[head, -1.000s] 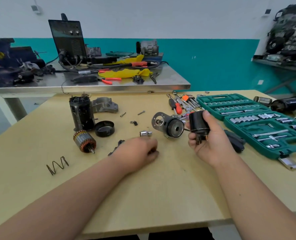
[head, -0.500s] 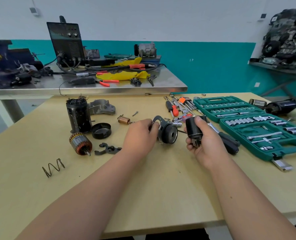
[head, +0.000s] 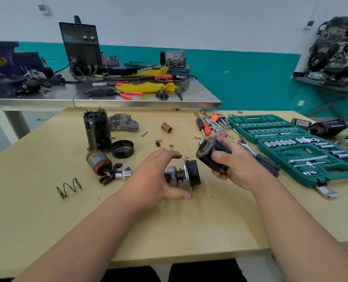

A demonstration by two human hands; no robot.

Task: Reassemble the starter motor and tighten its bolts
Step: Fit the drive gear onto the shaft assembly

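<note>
- Two parts to mate: right grip (head: 237, 169) is clamped round the black solenoid (head: 206, 158), left grip (head: 150, 180) is apart around the drive housing (head: 193, 173), mid tabletop (head: 169, 231).
- Risk, I reckon: the unheld housing rolls off when they're pushed together.

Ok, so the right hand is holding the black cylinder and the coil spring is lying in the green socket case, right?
Not quite. The head view shows the right hand holding the black cylinder, but the coil spring lies on the bare table, far left of the green socket case.
</note>
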